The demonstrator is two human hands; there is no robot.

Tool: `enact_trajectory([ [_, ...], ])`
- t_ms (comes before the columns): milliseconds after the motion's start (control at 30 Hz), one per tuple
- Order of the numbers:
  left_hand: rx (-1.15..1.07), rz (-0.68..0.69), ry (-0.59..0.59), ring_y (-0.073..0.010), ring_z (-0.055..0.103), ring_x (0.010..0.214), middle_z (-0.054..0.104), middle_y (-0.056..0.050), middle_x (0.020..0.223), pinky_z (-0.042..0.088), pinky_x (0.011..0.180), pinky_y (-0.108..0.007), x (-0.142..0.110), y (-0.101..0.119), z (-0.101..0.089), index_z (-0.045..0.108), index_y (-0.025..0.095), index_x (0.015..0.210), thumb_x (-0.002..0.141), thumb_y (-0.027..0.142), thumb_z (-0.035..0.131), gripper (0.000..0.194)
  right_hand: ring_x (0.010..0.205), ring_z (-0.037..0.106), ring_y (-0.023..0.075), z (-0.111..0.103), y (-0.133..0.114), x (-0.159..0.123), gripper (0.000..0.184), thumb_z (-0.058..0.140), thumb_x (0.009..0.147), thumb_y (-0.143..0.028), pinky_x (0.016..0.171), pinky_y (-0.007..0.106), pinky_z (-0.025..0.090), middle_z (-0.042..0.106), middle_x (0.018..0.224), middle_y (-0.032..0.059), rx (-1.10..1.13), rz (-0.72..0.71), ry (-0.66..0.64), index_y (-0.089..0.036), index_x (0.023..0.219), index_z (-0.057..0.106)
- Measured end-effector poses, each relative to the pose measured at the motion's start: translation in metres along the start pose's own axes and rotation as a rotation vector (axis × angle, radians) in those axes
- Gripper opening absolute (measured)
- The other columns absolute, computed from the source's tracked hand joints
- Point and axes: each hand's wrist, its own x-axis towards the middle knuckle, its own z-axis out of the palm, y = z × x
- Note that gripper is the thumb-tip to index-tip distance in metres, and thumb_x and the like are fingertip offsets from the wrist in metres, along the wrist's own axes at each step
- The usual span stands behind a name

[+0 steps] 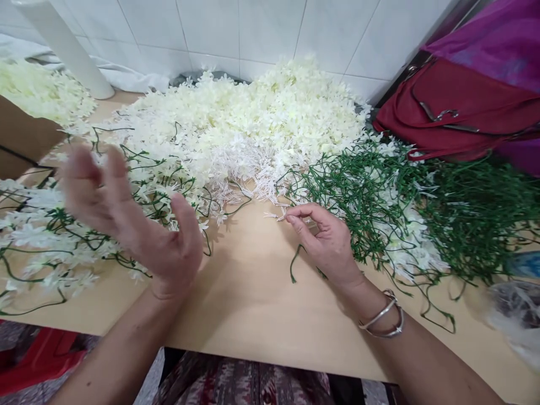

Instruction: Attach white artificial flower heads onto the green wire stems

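Note:
My left hand [147, 219] is raised with its fingers spread, smeared by motion, and nothing shows in it. Beneath and beyond it lie white artificial flowers on green stems [84, 242]. Over the middle of the table, my right hand [323, 239] pinches thumb and forefinger together at a small white forked flower centre [278, 215]. A curved green stem [294, 264] shows just below that hand; whether the hand touches it I cannot tell. Right beside it spreads a pile of loose green stems [350, 197]. Ahead rises a large heap of cream-white artificial blossoms [261, 107].
A denser bunch of green stems [476, 208] lies at the right, below a red bag [468, 107]. White tiles [270, 28] back the wooden table [244, 309]. A white tube [67, 50] leans at the far left, near a brown box [25, 135]. Below is a red stool [46, 360].

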Motion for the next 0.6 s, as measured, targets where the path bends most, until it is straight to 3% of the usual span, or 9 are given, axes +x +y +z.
enact_trajectory([
  [33, 0.02, 0.05, 0.088, -0.0385, 0.032, 0.156, 0.041, -0.003, 0.165, 0.036, 0.124, -0.065, -0.002, 0.005, 0.003, 0.038, 0.038, 0.16, 0.101, 0.02, 0.058, 0.065, 0.086, 0.072, 0.019, 0.0, 0.0, 0.0, 0.007, 0.067, 0.097, -0.021, 0.085, 0.035, 0.056, 0.077, 0.091, 0.001, -0.014, 0.005, -0.004, -0.023, 0.094, 0.073],
  [67, 0.012, 0.088, 0.056, -0.0355, 0.049, 0.146, 0.054, -0.005, 0.154, 0.042, 0.119, -0.061, -0.005, 0.009, 0.006, 0.052, 0.034, 0.151, 0.099, 0.016, 0.062, 0.057, 0.086, 0.072, 0.0191, 0.0, 0.0, -0.001, 0.007, 0.067, 0.097, -0.021, 0.085, 0.035, 0.056, 0.077, 0.09, 0.001, -0.024, 0.013, -0.007, -0.023, 0.094, 0.073],
  [133, -0.011, 0.158, -0.037, -0.029, 0.067, 0.122, 0.07, -0.005, 0.133, 0.048, 0.112, -0.056, -0.012, 0.014, 0.013, 0.066, 0.03, 0.135, 0.096, 0.011, 0.065, 0.043, 0.085, 0.072, 0.0192, -0.001, 0.0, 0.0, 0.008, 0.067, 0.097, -0.02, 0.084, 0.034, 0.056, 0.077, 0.09, 0.001, -0.041, 0.027, -0.008, -0.023, 0.093, 0.073],
  [233, -0.087, 0.222, -0.248, -0.0233, 0.072, 0.111, 0.075, -0.006, 0.122, 0.053, 0.105, -0.048, -0.021, 0.015, 0.021, 0.067, 0.026, 0.125, 0.099, 0.008, 0.061, 0.032, 0.085, 0.071, 0.02, -0.003, 0.002, 0.002, 0.008, 0.066, 0.097, -0.019, 0.083, 0.035, 0.055, 0.077, 0.091, 0.0017, -0.105, 0.025, 0.005, -0.023, 0.094, 0.072],
  [400, -0.209, 0.26, -0.553, -0.0233, 0.069, 0.123, 0.071, -0.011, 0.132, 0.059, 0.102, -0.04, -0.032, 0.016, 0.032, 0.06, 0.019, 0.131, 0.103, 0.009, 0.052, 0.031, 0.094, 0.07, 0.0229, -0.006, 0.011, 0.006, 0.013, 0.061, 0.098, -0.016, 0.089, 0.04, 0.055, 0.076, 0.099, 0.0063, -0.204, -0.042, -0.047, -0.021, 0.099, 0.073],
  [533, -0.22, 0.263, -0.667, -0.0263, 0.065, 0.133, 0.066, -0.014, 0.143, 0.056, 0.11, -0.046, -0.038, 0.016, 0.038, 0.054, 0.018, 0.141, 0.103, 0.009, 0.049, 0.039, 0.106, 0.067, 0.0268, -0.003, 0.015, 0.006, 0.024, 0.062, 0.098, -0.015, 0.096, 0.045, 0.053, 0.075, 0.113, 0.0106, -0.311, -0.149, -0.151, -0.022, 0.118, 0.074],
  [600, -0.21, 0.266, -0.681, -0.0277, 0.063, 0.136, 0.065, -0.016, 0.145, 0.055, 0.112, -0.047, -0.039, 0.016, 0.041, 0.051, 0.017, 0.143, 0.104, 0.01, 0.049, 0.04, 0.105, 0.065, 0.0281, -0.002, 0.015, 0.006, 0.023, 0.063, 0.099, -0.017, 0.095, 0.047, 0.053, 0.075, 0.111, 0.0114, -0.366, -0.177, -0.185, -0.022, 0.117, 0.075],
])
